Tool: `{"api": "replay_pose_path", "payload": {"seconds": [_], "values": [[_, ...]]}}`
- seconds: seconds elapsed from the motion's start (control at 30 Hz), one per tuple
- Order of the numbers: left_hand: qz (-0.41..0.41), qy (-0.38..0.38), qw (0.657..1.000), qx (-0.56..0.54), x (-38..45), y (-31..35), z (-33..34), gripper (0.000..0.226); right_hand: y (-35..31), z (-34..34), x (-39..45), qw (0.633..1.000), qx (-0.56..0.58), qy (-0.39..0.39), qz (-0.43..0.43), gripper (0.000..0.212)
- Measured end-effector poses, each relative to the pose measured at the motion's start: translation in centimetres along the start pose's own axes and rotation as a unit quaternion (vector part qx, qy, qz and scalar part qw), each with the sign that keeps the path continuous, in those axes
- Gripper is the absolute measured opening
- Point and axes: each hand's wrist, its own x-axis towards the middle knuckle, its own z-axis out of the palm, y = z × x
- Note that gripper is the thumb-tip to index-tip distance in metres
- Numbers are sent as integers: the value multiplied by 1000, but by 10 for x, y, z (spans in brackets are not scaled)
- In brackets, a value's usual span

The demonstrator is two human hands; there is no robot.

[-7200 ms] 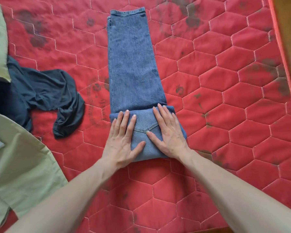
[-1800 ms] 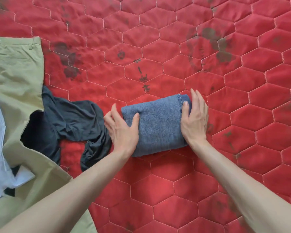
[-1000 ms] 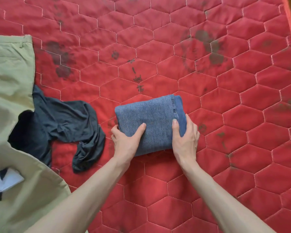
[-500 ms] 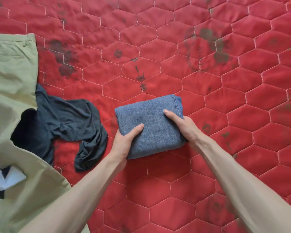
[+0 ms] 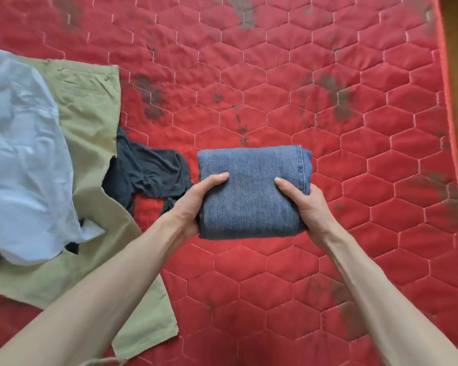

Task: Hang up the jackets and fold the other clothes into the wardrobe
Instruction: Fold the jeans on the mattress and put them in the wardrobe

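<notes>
The blue jeans point(image 5: 251, 188) are folded into a thick square bundle and raised above the red quilted mattress point(image 5: 288, 83). My left hand point(image 5: 193, 204) grips the bundle's left side, thumb lying on top and fingers hidden beneath. My right hand point(image 5: 304, 204) grips its right side the same way. A hemmed edge of the jeans shows at the upper right of the bundle.
Left of the jeans lie a crumpled dark grey garment point(image 5: 146, 173), olive green trousers point(image 5: 90, 112) and a pale blue shirt point(image 5: 19, 159) heaped over them. The mattress's right edge point(image 5: 447, 101) borders a brown wooden strip.
Both hands slid under the folded jeans and lifted the bundle off the mattress toward me. The view has shifted, so more of the pale blue shirt shows at the left.
</notes>
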Motion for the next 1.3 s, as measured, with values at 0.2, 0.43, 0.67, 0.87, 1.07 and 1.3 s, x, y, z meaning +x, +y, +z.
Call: {"api": "replay_pose_path", "payload": {"seconds": [0.2, 0.43, 0.67, 0.87, 1.07, 1.3], "values": [[64, 9, 998, -14, -127, 33, 26, 55, -90, 29, -94, 999, -31, 8, 1, 47], [168, 16, 984, -59, -280, 57, 58, 49, -200, 56, -217, 994, -82, 6, -70, 43], [259, 1, 958, -122, -380, 55, 79, 40, -266, 76, -301, 985, -97, -24, -139, 39], [404, 102, 898, -139, -444, 26, 68, 47, -285, 117, -335, 976, -116, -154, -104, 51], [440, 237, 844, -195, -506, -18, 19, 43, -281, 194, -360, 936, -173, -288, -104, 32], [414, 303, 816, -266, -587, -78, -52, 33, -243, 297, -409, 889, -224, -371, -148, 29]]}}
